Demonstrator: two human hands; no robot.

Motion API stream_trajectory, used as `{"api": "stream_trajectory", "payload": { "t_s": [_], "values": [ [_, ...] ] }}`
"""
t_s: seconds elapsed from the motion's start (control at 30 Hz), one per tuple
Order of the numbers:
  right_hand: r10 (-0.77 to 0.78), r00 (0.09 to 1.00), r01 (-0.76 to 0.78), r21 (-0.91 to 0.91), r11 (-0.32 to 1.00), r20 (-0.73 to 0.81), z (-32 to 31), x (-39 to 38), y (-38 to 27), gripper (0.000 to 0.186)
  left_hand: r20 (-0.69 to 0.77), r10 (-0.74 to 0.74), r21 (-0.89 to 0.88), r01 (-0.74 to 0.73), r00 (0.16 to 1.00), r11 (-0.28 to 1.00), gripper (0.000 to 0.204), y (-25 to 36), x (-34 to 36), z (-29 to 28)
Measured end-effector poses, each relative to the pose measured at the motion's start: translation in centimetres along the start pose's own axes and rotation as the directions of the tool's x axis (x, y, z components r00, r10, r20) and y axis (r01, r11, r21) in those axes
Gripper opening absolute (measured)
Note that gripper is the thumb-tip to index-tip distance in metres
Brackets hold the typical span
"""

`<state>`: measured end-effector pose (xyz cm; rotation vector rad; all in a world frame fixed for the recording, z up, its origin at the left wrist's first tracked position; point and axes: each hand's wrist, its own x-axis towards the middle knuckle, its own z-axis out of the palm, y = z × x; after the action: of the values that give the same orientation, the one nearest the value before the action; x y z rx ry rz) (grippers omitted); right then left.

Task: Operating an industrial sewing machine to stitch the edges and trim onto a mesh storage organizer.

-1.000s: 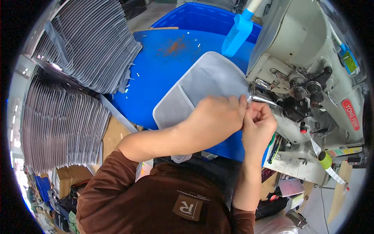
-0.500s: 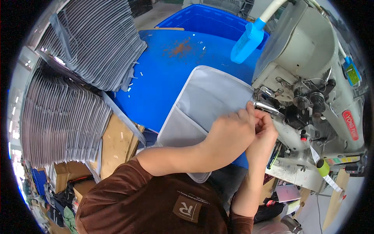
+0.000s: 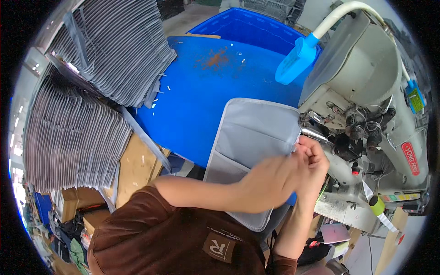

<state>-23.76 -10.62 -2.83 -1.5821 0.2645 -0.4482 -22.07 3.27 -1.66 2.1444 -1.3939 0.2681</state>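
Observation:
A grey fabric panel [image 3: 256, 126] with pockets and a lighter bound edge lies aslant on the blue table, its lower end reaching my lap. Its right edge sits close to the needle and presser-foot area of an industrial sewing machine [image 3: 366, 91]. My right hand [image 3: 314, 158] has its fingers curled in a pinch at that edge, just below the machine's metal arm. Crossing over the panel from the left, my left hand [image 3: 275, 181] is smeared by motion beside the right wrist; its fingers cannot be made out.
Tall stacks of similar grey panels [image 3: 110, 50] stand at the left, by a wooden board [image 3: 137, 158]. The blue table [image 3: 192, 101] bears brown dust and white scraps. Behind it is a blue bin [image 3: 256, 27]. A light-blue lamp head [image 3: 295, 59] hangs above the table's right side.
The panel has slid toward me and turned slightly. My right hand has moved a little nearer with it. My left hand has drawn back from the panel's edge.

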Motion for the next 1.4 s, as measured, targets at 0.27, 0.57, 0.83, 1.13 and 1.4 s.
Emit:
{"api": "stream_trajectory", "payload": {
  "t_s": [0.27,0.57,0.83,1.13,1.4],
  "values": [
    [-0.011,1.0,0.011,-0.014,1.0,0.0,0.4,0.0,0.2,0.009,0.256,0.68,-0.089,-0.684,0.687,0.724,0.031,0.9,-3.8,3.4],
    [0.094,0.993,-0.075,0.224,0.972,-0.074,1.1,-0.5,0.5,0.018,0.396,0.562,-0.273,-0.492,0.726,0.827,0.017,3.7,-2.4,0.1],
    [-0.028,0.992,0.012,-0.126,0.992,-0.125,2.2,-1.1,-0.3,0.018,0.315,0.51,-0.239,-0.453,0.8,0.859,0.011,3.6,-2.3,0.8],
    [-0.042,0.996,0.041,-0.027,0.999,-0.072,2.2,0.0,0.6,0.02,0.387,0.591,-0.232,-0.546,0.707,0.805,0.015,2.6,-1.6,-0.2],
    [0.047,0.992,-0.025,0.194,0.981,-0.113,2.0,-0.3,1.0,0.019,-0.384,-0.352,0.039,0.396,0.853,0.917,0.066,-9.1,-5.0,-6.5]
  ]
}}
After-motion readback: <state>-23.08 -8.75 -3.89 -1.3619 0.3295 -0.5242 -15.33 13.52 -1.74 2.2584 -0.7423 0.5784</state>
